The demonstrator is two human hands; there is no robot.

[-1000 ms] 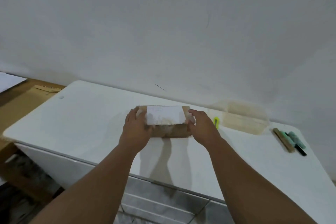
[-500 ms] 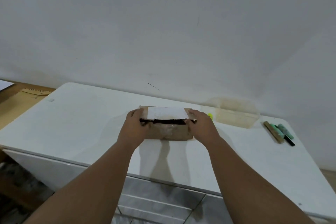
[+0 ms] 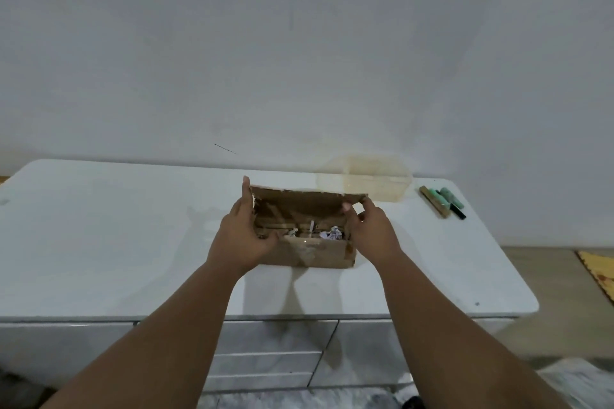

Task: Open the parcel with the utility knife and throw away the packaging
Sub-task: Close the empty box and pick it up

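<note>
I see the parcel resting on the white table between both hands, its flap raised toward 12 o'clock and crumpled paper showing inside. The left hand grips its 9 o'clock end, fingers straight up along the flap's edge and thumb hooked over the front rim, while the right hand pinches the flap's corner at 3 o'clock. A clear tub sits just behind at 1 o'clock, markers lie well apart at 2 o'clock, and bare tabletop runs broad toward 9 o'clock, narrower toward the near edge at 6 o'clock.
</note>
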